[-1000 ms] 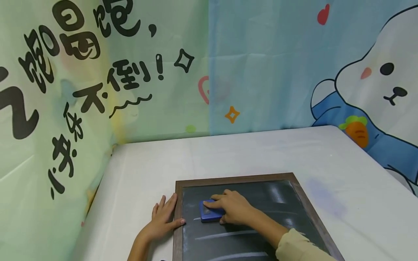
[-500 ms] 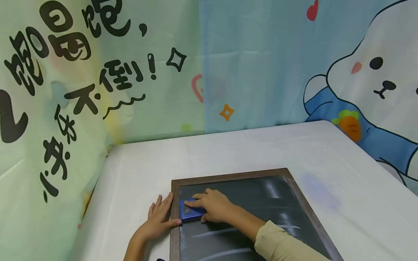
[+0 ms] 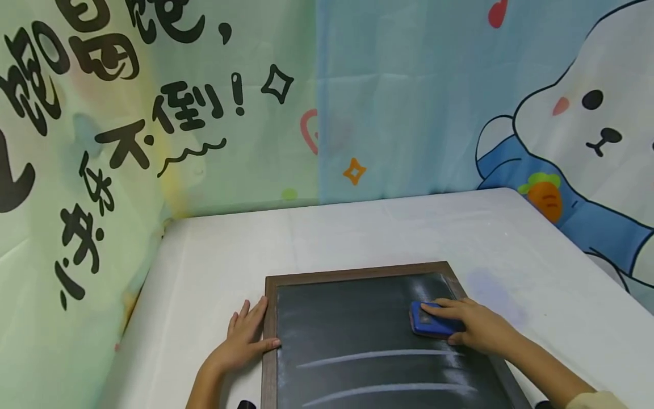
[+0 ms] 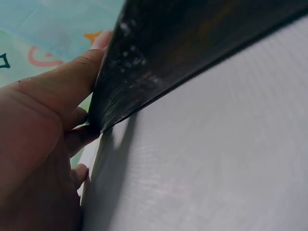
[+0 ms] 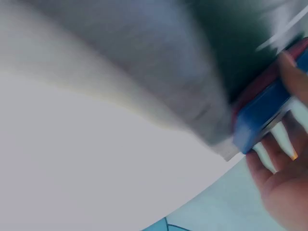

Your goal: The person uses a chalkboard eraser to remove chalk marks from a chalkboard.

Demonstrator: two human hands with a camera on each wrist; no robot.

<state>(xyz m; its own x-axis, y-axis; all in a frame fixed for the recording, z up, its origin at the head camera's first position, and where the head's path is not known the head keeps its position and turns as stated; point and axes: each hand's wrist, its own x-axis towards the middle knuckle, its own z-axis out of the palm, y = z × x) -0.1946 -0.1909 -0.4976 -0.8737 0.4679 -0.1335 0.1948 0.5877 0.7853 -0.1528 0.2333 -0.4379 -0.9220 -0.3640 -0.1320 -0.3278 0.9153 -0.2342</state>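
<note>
A framed chalkboard (image 3: 357,318) lies on the white table, with white chalk lines (image 3: 378,357) across its lower part. My left hand (image 3: 239,344) rests at the board's left edge, fingers extended along the outer side and thumb laid over the wooden frame (image 3: 269,363). In the left wrist view the thumb reaches over the dark edge of the frame (image 4: 144,62). My right hand (image 3: 477,326) holds a blue eraser (image 3: 426,321) against the board near its upper right. Seen from the right wrist, blurred, thumb and fingers grip opposite sides of the eraser (image 5: 264,113).
White table surface (image 3: 230,250) surrounds the board. Behind it hang printed cloths, green (image 3: 255,182) at left and blue (image 3: 398,142) at right. A small black object (image 3: 246,404) shows at the bottom, left of the board.
My right hand swept the eraser left to the board's left side, then back right to its upper right. The top chalk mark on the left is gone. My left hand stays at the edge.
</note>
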